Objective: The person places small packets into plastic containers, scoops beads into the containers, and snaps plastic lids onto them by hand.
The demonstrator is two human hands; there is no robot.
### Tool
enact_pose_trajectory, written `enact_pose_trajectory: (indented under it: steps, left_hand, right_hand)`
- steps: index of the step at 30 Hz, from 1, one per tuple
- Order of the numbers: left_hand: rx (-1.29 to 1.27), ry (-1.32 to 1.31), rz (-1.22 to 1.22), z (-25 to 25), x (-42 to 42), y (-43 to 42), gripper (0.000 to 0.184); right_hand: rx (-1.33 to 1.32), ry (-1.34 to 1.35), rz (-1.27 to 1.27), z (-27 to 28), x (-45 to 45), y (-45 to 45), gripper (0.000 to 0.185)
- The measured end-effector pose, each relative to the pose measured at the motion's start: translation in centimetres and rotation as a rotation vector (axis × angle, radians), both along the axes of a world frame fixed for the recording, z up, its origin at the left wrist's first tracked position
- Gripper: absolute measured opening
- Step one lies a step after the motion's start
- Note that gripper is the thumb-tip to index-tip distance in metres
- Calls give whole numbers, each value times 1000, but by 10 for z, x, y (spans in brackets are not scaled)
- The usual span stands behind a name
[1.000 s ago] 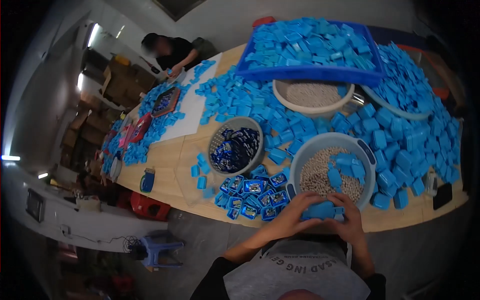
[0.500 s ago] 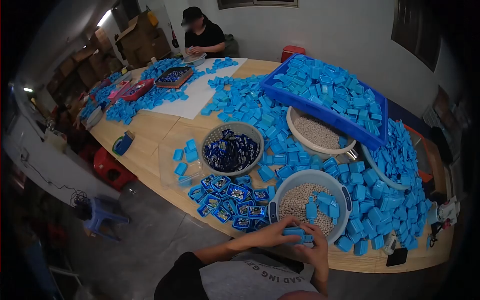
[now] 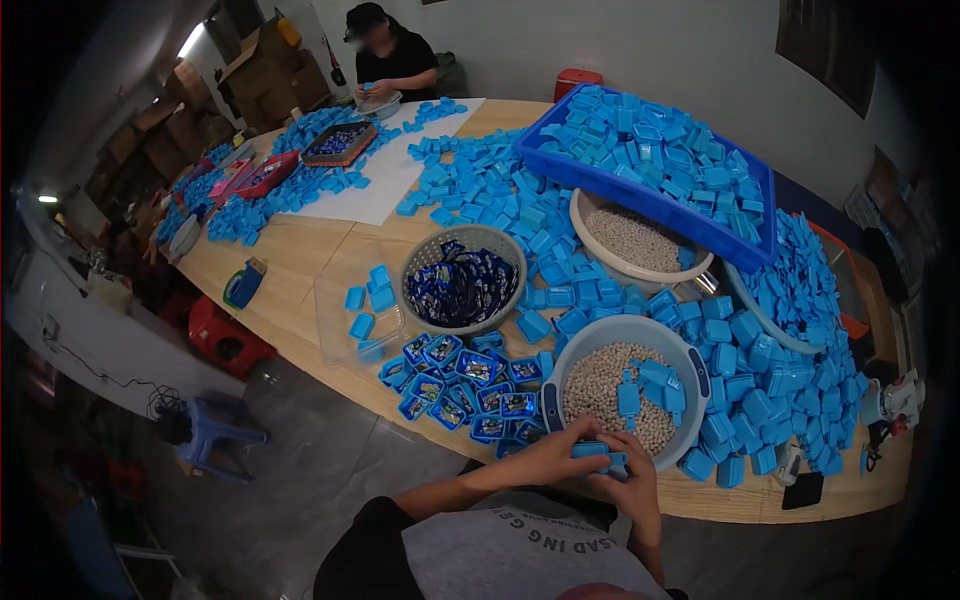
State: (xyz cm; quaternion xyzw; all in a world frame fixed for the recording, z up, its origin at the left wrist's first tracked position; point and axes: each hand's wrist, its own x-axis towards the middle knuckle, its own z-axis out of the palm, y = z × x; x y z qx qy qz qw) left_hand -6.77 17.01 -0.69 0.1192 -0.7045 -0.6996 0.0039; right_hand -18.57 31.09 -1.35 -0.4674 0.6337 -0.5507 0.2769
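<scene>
My left hand (image 3: 552,458) and my right hand (image 3: 634,486) are closed together on a small blue plastic box (image 3: 591,451), at the near rim of a grey-blue basin (image 3: 690,435). Fingers cover much of the box, so its inside is hidden. Beige round beads (image 3: 597,385) lie in the basin, with a few light-blue boxes (image 3: 655,382) on top of them. Left of the basin sit several blue boxes with printed packets in them (image 3: 480,368). Behind these stands a grey perforated basket (image 3: 415,310) of dark-blue packets (image 3: 465,285).
A blue tray (image 3: 640,222) heaped with light-blue boxes rests tilted over a cream bowl of beads (image 3: 630,240). Loose blue boxes (image 3: 745,400) pile up on the right. Across the wooden table (image 3: 300,290) another person (image 3: 400,60) works. A blue stool (image 3: 215,430) stands on the floor at left.
The view has shifted slightly, so the table's contents sit a little higher in the picture. My two hands stay together on the blue box by the basin's rim.
</scene>
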Motion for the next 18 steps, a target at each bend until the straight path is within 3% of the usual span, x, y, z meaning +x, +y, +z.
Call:
enact_pose_trajectory:
  steps: [8, 18]
  left_hand:
    - [0, 168, -246, 23, -1, -10, 70]
    - [-212, 180, -89, 3, -3, 0, 74]
  right_hand:
    - [-45, -247, 38, 1, -2, 3, 53]
    - [-50, -148, 59, 2, -10, 1, 47]
